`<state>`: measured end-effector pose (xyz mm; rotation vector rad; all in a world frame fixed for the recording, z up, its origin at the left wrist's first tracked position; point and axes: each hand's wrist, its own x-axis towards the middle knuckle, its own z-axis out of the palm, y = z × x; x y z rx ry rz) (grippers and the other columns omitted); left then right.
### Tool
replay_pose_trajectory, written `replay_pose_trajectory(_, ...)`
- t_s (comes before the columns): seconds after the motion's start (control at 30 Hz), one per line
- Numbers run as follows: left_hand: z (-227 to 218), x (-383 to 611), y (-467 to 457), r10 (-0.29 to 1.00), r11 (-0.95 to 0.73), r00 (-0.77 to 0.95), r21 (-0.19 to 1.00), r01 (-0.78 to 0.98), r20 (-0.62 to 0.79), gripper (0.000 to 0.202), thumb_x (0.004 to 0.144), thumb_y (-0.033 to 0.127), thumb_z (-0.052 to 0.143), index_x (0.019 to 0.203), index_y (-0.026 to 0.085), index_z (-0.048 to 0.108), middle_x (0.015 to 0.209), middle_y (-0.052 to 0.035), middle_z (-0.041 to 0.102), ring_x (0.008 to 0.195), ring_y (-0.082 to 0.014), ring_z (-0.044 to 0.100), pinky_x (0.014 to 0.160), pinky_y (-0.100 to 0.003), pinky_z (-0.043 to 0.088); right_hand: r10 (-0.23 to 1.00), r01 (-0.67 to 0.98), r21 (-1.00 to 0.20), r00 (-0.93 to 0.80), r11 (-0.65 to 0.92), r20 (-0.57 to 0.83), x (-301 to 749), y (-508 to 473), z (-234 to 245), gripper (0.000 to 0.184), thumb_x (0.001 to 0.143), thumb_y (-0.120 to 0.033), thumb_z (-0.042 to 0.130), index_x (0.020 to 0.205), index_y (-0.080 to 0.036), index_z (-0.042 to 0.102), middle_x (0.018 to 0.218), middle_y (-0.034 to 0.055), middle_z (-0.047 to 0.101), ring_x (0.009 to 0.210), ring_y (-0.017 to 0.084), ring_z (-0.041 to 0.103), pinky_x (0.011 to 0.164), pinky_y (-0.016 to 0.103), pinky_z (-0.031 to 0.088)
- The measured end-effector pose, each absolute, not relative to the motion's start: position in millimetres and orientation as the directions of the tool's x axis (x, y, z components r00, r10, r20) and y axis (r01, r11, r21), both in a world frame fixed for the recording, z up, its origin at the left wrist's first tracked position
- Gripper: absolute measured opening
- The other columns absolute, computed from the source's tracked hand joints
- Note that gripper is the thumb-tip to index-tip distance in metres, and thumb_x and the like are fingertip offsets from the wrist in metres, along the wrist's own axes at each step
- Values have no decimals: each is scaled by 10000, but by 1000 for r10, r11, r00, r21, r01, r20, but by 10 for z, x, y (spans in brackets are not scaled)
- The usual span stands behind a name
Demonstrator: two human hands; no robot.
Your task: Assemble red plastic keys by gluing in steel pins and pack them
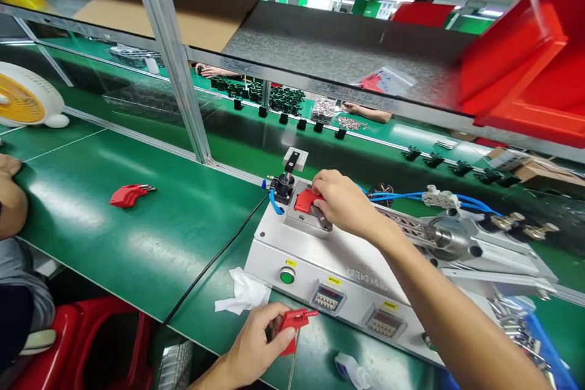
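Before us, a person's right hand (338, 196) is grasping a red piece (303, 200) on the metal block (301, 226), one o'clock from the left hand (256, 341), whose fingers are pinching a second red piece (297, 319); steady, level handling is seeming wisest.

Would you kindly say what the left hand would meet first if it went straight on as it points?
Probably the machine's front panel, near the counter beside the green button, led by the red piece the left hand holds; one view leaves depth unclear.
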<state>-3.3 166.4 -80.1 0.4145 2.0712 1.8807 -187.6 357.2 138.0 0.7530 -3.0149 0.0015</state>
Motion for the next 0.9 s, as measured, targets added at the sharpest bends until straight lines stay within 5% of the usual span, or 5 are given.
replay_pose_trajectory(0.23, -887, -17, 1665, 452, 110, -892, 993, 37, -17, 215, 936, 359, 644, 956, 183, 766, 777, -33, 694, 696, -175, 592, 676, -252, 491, -358, -493, -286, -837, 822, 415, -1348, 3871, 1527, 110, 1018, -241, 523, 1008, -229, 632, 1067, 100, 704, 993, 269, 663, 877, 397, 557)
replay_pose_trajectory(0.37, -892, 20, 1510, 384, 105, -922, 989, 104, 56, 274, 958, 421, 663, 1022, 183, 784, 726, -21, 680, 619, -155, 565, 594, -230, 479, -344, -475, -327, -857, 817, 385, -772, 4237, 1273, 147, 1052, -323, 509, 1035, -273, 646, 1042, 94, 744, 945, 270, 729, 818, 402, 612)
replay_pose_trajectory(0.5, -248, -274, 1298, 346, 179, -915, 943, 282, 208, 310, 996, 387, 672, 1235, 212, 764, 792, -19, 719, 658, -161, 630, 614, -225, 532, -309, -397, -242, -891, 885, 333, -513, 4469, 952, 203, 1071, -348, 464, 1106, -278, 651, 1084, 107, 756, 969, 283, 752, 818, 422, 639)
replay_pose_trajectory(0.67, 823, -1229, 1436, 354, 326, -764, 694, 642, 540, 269, 1043, 355, 578, 1184, 183, 730, 810, 7, 667, 638, -131, 587, 655, -231, 496, -308, -370, -186, -905, 910, 294, -445, 4417, 846, 350, 1083, -364, 435, 1367, -238, 596, 1255, 161, 717, 1154, 328, 718, 965, 483, 618)
replay_pose_trajectory(0.9, 1094, -1860, 1797, 525, 657, -801, 463, 596, 286, 191, 1099, 239, 513, 1187, 155, 660, 759, 20, 646, 759, -200, 699, 750, -272, 488, -302, -369, -203, -906, 907, 296, -160, 4526, 796, 402, 1091, -384, 460, 1465, -253, 531, 1391, 162, 655, 1238, 325, 681, 1011, 474, 602)
